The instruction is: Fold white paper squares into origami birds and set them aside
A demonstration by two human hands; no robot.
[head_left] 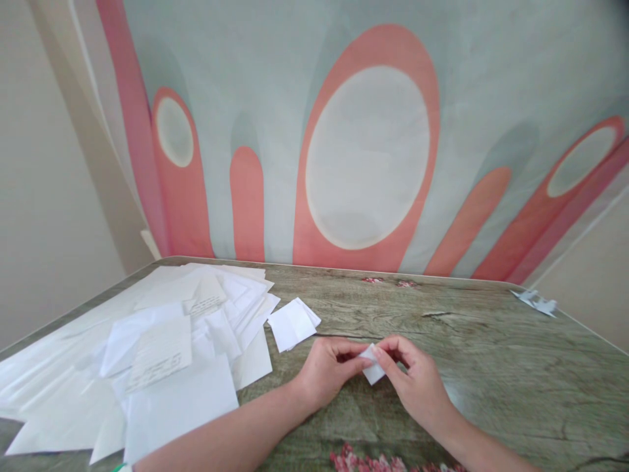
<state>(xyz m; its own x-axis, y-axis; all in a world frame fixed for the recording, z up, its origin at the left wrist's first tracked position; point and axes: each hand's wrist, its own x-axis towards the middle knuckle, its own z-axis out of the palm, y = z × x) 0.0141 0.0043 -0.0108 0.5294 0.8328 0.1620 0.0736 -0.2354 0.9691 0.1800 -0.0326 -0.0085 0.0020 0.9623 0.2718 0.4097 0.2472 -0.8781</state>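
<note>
A small folded piece of white paper (372, 367) is pinched between both hands just above the table. My left hand (327, 370) grips its left edge with thumb and fingers curled. My right hand (415, 380) grips its right edge, fingers bent over it. A little behind my left hand lie two or three small folded white paper squares (292, 323) on the wood-grain table (491, 347).
A loose heap of white sheets and envelopes (162, 347), some with handwriting, covers the table's left half. A crumpled scrap of paper (535, 301) lies at the far right edge. A wall with pink and grey shapes rises behind the table.
</note>
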